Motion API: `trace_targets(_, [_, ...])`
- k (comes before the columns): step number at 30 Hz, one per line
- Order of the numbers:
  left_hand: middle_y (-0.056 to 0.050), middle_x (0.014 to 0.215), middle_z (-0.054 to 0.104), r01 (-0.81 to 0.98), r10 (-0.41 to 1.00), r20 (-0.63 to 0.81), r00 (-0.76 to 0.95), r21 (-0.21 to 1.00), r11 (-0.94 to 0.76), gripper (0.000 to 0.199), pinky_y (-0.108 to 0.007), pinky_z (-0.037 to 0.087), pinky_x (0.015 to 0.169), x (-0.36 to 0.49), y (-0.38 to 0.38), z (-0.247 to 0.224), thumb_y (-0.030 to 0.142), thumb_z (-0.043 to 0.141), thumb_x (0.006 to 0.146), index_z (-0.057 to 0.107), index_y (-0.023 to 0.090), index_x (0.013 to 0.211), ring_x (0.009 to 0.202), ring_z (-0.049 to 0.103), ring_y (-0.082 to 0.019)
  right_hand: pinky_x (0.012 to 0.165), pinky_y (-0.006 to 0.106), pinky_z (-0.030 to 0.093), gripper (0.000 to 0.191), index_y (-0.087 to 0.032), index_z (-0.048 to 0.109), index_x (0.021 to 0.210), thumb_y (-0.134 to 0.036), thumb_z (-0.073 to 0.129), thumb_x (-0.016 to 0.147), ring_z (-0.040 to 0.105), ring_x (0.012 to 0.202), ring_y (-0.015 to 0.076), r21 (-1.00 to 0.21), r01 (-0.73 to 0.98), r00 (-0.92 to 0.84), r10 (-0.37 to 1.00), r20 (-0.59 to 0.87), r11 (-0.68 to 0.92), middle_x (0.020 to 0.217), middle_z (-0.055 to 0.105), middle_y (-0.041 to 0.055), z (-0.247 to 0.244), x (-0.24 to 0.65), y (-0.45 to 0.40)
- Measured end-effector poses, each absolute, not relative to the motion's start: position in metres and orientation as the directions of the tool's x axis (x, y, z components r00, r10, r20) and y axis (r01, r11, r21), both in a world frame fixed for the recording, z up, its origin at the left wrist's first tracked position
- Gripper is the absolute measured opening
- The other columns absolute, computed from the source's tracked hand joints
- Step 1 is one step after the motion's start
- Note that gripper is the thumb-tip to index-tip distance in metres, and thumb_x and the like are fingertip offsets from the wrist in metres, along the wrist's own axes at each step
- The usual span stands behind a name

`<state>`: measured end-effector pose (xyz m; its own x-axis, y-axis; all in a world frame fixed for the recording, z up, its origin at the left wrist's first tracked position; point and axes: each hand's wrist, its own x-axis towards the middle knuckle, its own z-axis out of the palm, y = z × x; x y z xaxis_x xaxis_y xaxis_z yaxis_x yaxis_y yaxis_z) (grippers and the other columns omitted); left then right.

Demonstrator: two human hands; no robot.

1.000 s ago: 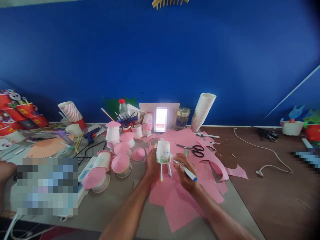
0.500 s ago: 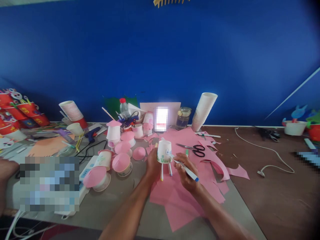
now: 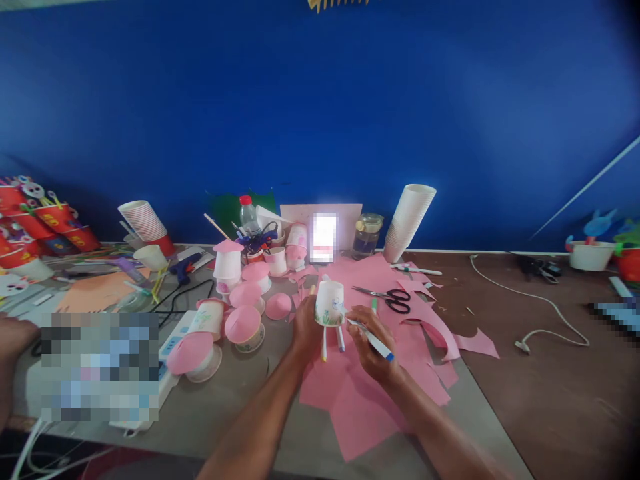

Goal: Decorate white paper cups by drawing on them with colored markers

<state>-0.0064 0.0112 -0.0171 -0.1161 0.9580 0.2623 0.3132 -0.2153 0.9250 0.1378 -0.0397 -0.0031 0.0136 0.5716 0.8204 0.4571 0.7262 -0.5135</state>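
My left hand (image 3: 306,327) holds an upside-down white paper cup (image 3: 330,303) from its left side. Green grass and a blue drawing show on the cup's wall. My right hand (image 3: 371,340) grips a white marker (image 3: 379,345) with a blue end, its tip near the cup's right side. Below the cup two more markers (image 3: 325,343) stick out toward me. Pink paper (image 3: 365,427) lies under both hands. Black-handled scissors (image 3: 397,301) rest on it to the right, beside a green marker (image 3: 374,305).
Several paper cups with pink cone tops (image 3: 243,325) stand at the left, near a white power strip (image 3: 173,347). Behind are a glass jar (image 3: 367,235), a lit screen (image 3: 324,237) and a tall cup stack (image 3: 410,223). Another person's hand (image 3: 15,340) is at the far left.
The cup has turned slightly in my left hand, so the blue drawing sits further right. My right hand and its marker have shifted a little.
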Motion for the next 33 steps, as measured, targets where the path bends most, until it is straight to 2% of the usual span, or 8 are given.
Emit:
trace_targets(12, [-0.005,0.074,0.067,0.394,0.962,0.255,-0.096,0.898,-0.198,0.003,-0.029,0.04,0.059,-0.0073,0.0089,-0.0139,0.017,0.064,0.072,0.064,0.019,0.07,0.068,0.06,-0.02,0.076,0.036,0.056,0.014,-0.023,0.065,0.102,-0.021,0.053,0.095,0.067,0.085,0.0209,-0.556,0.429,0.061,0.591,0.805,0.712,0.085,0.069,0.0053,-0.0036,0.1396,-0.0398])
trace_targets(19, [-0.006,0.075,0.068,0.417,0.958,0.27,-0.1,0.885,-0.206,0.006,-0.029,0.039,0.058,-0.008,0.0127,-0.0209,0.015,0.061,0.075,0.063,0.018,0.071,0.066,0.059,-0.02,0.076,0.038,0.056,0.016,-0.022,0.066,0.104,-0.026,0.052,0.096,0.068,0.084,0.0218,-0.581,0.406,0.091,0.602,0.793,0.705,0.081,0.068,0.0055,-0.0087,0.1407,-0.0377])
trace_targets(26, [-0.004,0.073,0.067,0.357,0.963,0.245,-0.109,0.914,-0.192,0.003,-0.029,0.039,0.058,-0.0072,0.0105,-0.0183,0.017,0.066,0.07,0.063,0.018,0.069,0.066,0.058,-0.02,0.077,0.037,0.055,0.016,-0.022,0.065,0.104,-0.025,0.051,0.097,0.067,0.084,0.021,-0.58,0.412,0.07,0.61,0.789,0.703,0.082,0.068,0.0051,-0.0077,0.1414,-0.0384])
trace_targets(33, [-0.004,0.074,0.067,0.377,0.963,0.256,-0.082,0.903,-0.208,0.003,-0.028,0.041,0.058,-0.0062,0.0083,-0.0141,0.016,0.064,0.071,0.064,0.018,0.07,0.067,0.059,-0.019,0.08,0.039,0.056,0.016,-0.023,0.065,0.107,-0.024,0.052,0.096,0.067,0.086,0.0213,-0.576,0.403,0.074,0.602,0.795,0.711,0.084,0.068,0.005,-0.0125,0.1411,-0.0374])
